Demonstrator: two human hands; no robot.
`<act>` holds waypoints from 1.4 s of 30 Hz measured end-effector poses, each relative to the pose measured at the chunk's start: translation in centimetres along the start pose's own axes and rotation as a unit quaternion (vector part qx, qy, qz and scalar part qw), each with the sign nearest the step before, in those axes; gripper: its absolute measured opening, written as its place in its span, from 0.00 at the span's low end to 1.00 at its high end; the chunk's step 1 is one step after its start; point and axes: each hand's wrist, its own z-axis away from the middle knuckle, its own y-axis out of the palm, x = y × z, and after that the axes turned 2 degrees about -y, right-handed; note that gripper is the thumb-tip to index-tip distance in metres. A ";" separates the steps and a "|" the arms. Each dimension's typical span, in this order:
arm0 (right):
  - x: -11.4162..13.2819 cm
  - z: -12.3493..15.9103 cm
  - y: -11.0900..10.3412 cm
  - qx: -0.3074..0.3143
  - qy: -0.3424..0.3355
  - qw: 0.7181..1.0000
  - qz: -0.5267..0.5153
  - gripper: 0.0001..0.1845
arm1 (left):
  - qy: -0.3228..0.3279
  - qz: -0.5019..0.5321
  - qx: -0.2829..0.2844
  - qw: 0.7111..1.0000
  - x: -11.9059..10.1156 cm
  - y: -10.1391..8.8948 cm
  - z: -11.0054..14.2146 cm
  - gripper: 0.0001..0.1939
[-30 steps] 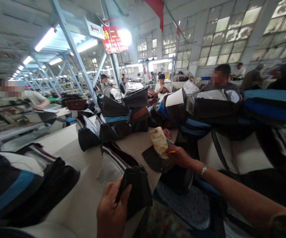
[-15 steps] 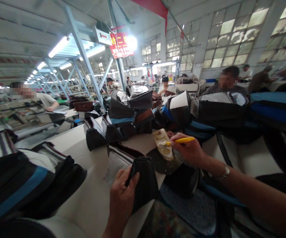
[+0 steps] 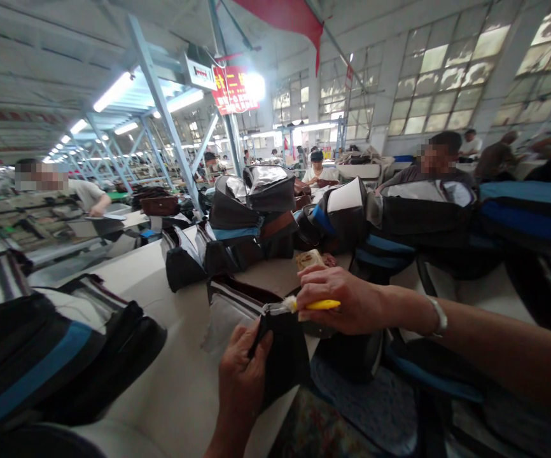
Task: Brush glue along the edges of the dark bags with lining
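Observation:
My left hand pinches the near edge of a black bag piece with a grey lining and a striped zipper band along its top. In my right hand is a brush with a yellow handle. Its pale, glue-coated bristles touch the top corner of the bag piece, just above my left fingertips. Behind my right hand, a stained cream glue container shows only its far end; the rest is hidden.
Several black bags with blue panels are piled along the back of the pale table. More dark bags lie at the left. At the right, bag parts crowd the space below my forearm. Other people work farther off.
My right hand has brought the brush from the glue container toward the left and down, onto the bag piece's corner. My left hand keeps its hold, shifted slightly to the right.

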 end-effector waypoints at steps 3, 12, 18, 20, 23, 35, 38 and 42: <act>0.5 0.4 -1.7 0.023 0.011 0.999 0.031 0.06 | 0.001 0.001 -0.002 1.000 0.2 -0.1 0.0 0.16; 0.2 -3.0 2.4 -0.077 0.012 0.997 -0.028 0.07 | 0.038 -0.031 -0.006 0.999 -0.7 0.2 0.2 0.14; 0.1 -3.8 2.0 -0.183 0.086 0.975 -0.089 0.07 | 0.132 -0.159 -0.046 0.977 0.2 0.7 0.9 0.12; 0.3 -3.7 1.6 -0.181 0.091 0.975 -0.094 0.07 | 0.197 -0.249 -0.083 0.945 0.5 1.1 1.1 0.12; 0.7 -3.7 1.2 -0.084 0.086 0.991 -0.063 0.07 | 0.268 -0.384 -0.122 0.875 0.8 1.8 1.3 0.10; 0.9 -5.3 2.0 0.086 0.097 0.986 0.103 0.12 | 0.327 -0.453 -0.146 0.816 0.8 3.3 2.1 0.08; 0.8 -5.6 2.6 0.059 0.124 0.981 0.140 0.10 | 0.329 -0.447 -0.126 0.822 0.8 3.0 2.2 0.09; 0.5 -5.9 2.9 0.080 0.123 0.983 0.114 0.12 | 0.353 -0.440 -0.115 0.818 0.7 1.4 2.3 0.10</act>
